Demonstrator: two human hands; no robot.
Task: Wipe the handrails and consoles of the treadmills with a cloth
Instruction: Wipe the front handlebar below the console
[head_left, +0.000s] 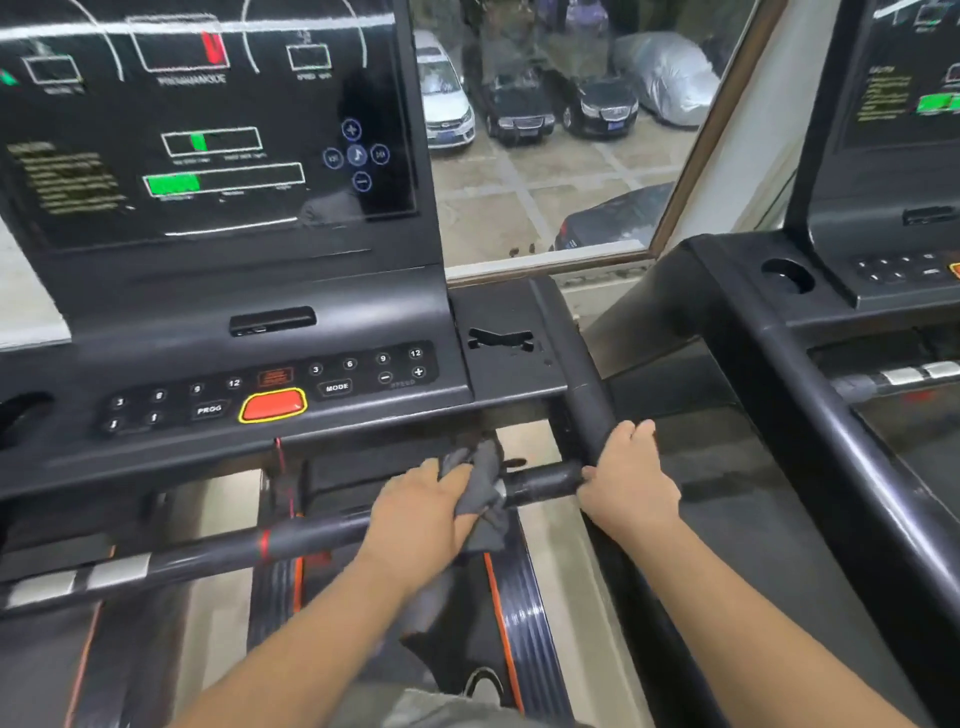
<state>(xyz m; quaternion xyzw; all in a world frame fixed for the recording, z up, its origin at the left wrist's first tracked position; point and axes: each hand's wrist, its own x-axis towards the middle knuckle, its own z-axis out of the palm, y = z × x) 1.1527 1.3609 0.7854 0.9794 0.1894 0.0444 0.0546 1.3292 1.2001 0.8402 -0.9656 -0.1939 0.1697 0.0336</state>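
Head view.

1. The left hand (415, 514) is closed around a grey cloth (480, 486), pressing it over the top of the crossbar (208, 553). A loose tail of the cloth hangs below the bar.
2. The right hand (631, 483) holds no cloth. Its fingers curl over the lower end of the side handrail (582, 374), at the corner where that rail meets the crossbar.
3. The crossbar's long axis runs across the person's body, from the lower left up to that corner on the right. The cloth sits near the right end, with only a short bare stub of bar between the two hands.
4. The side handrail runs away from the person, from the corner up to the console (270, 395), roughly at right angles to the crossbar.

Judgement: any stroke has to follow a bar's axis. Leftward, a long run of crossbar lies open to the left hand, which already carries the cloth. Rightward, the stroke is short and ends against the right hand; that hand would have to lift before the corner and side handrail can be wiped. The second treadmill (779, 364) stands well apart to the right, nearer the right arm.
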